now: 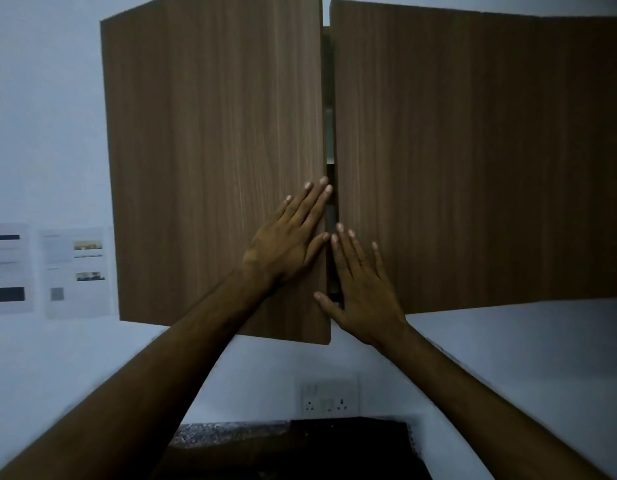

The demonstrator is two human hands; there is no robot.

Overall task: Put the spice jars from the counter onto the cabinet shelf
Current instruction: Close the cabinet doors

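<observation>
A wooden wall cabinet fills the upper view. Its left door [213, 161] and right door [456, 161] stand nearly together, with a narrow dark gap [329, 140] between them. My left hand [289, 237] lies flat on the left door near its inner edge, fingers spread. My right hand [362, 289] lies flat on the right door's lower inner corner, thumb across the gap. Both hands hold nothing. No spice jars are in view, and the shelf inside is hidden behind the doors.
A white double wall socket [329, 398] sits below the cabinet. A speckled counter [227, 433] and a dark object [352, 445] lie at the bottom. Printed sheets [75, 271] hang on the white wall at the left.
</observation>
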